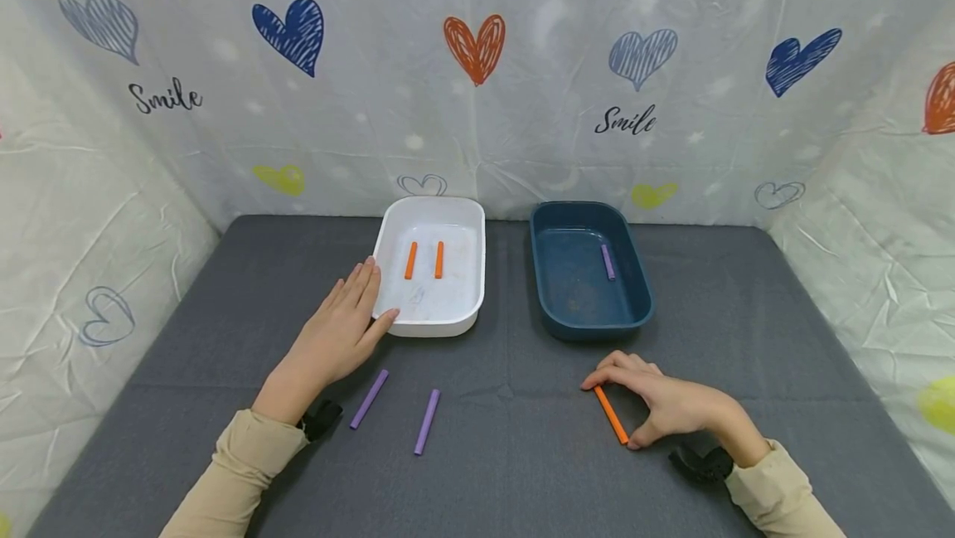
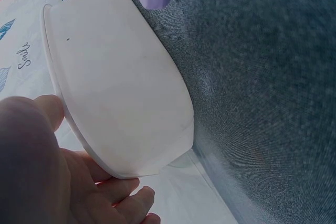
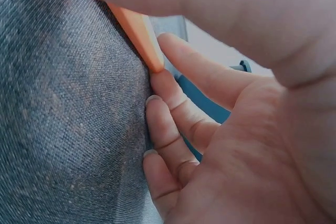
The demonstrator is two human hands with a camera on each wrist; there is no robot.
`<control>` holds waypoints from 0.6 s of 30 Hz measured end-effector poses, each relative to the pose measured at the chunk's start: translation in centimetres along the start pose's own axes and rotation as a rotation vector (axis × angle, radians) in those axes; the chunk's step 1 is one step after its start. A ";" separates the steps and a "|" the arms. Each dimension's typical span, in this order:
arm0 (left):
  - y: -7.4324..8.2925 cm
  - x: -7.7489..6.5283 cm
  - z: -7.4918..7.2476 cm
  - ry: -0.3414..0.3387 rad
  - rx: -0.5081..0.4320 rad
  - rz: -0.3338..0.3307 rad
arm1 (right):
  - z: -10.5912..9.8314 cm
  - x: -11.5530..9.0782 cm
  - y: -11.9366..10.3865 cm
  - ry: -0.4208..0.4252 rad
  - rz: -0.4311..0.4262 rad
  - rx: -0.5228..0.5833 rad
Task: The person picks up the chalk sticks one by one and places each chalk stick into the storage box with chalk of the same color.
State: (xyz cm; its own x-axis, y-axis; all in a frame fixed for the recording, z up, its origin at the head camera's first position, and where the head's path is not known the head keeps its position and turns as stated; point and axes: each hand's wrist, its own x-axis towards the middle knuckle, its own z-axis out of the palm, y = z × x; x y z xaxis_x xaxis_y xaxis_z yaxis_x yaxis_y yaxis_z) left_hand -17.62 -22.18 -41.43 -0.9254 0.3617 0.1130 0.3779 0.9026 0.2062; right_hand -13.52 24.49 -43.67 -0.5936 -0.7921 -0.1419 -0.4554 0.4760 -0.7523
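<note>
My left hand (image 1: 336, 331) rests against the left side of a white tray (image 1: 429, 329), fingers straight along the rim and thumb at its near corner; the left wrist view shows fingers and thumb touching the tray's rim (image 2: 76, 132). On the right, my right hand (image 1: 664, 401) pinches an orange stick (image 1: 612, 416) lengthwise, thumb at the near end and fingertips at the far end. That stick (image 3: 139, 35) lies at the cloth in the right wrist view, partly hidden by the thumb. Two orange sticks (image 1: 411, 260) lie inside the white tray.
A dark blue tray (image 1: 593, 332) stands right of the white one, with one purple stick (image 1: 608, 262) in it. Two more purple sticks (image 1: 369, 399) lie on the grey cloth (image 1: 507, 455) near my left wrist. A printed curtain (image 1: 552, 107) hangs behind the trays.
</note>
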 end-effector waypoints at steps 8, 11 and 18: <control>0.0 -0.1 -0.1 -0.003 0.000 -0.003 | -0.2 0.0 -0.1 0.009 -0.004 0.010; 0.0 -0.1 0.0 -0.005 -0.001 -0.003 | -0.2 0.0 -0.2 0.016 -0.016 0.012; -0.1 0.0 0.1 -0.012 -0.006 -0.005 | -0.3 0.1 -0.5 0.017 -0.049 0.026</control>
State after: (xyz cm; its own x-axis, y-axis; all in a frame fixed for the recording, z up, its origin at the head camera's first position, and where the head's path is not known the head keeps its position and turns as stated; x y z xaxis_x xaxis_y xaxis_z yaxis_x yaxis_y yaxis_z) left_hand -17.66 -22.27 -41.59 -0.9276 0.3599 0.1001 0.3733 0.9032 0.2121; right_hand -13.59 24.28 -43.16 -0.5822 -0.8077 -0.0934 -0.4672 0.4264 -0.7745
